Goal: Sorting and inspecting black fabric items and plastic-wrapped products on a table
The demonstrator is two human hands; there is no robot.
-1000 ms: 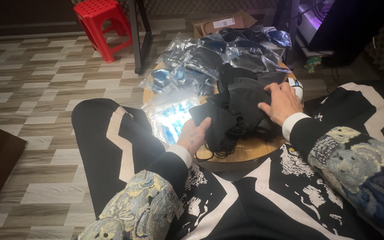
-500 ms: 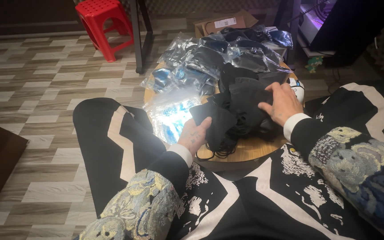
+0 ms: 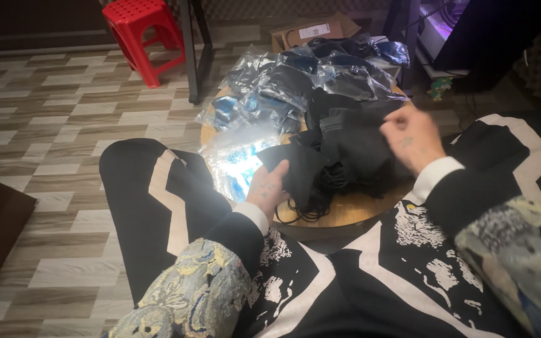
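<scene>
fingers (image 3: 281, 168) of the left hand (image 3: 269, 186) lie close together, flat on the near edge of the black fabric pile (image 3: 339, 156), pressing on it rather than pinching it, thumb side toward the clear plastic bag (image 3: 236, 164). over to the right hand (image 3: 412, 139), lifted just above the pile's right side and blurred, its fingers (image 3: 391, 120) curled loosely and a little apart, nothing visibly clamped between them. that pile is soft, matte, dark cloth, several crumpled pieces heaped on one another, with thin black cords (image 3: 308, 209) looping out at the front edge, all sitting in the middle of the round wooden worktop (image 3: 358, 213). beyond it, on the far half of the worktop, a stack of shiny clear packets (image 3: 295, 81) holding more dark items, catching the light. the empty-looking bag gleams bluish-white at the worktop's left edge, just beside the left hand. both sleeves show white cuffs under black, with a patterned jacket over them, and black trousers with pale stripes fill the foreground. farther off, a red plastic stool (image 3: 145, 31) stands on the wood-pattern floor (image 3: 51, 138), and a cardboard box (image 3: 311, 30) sits behind the packets.
</scene>
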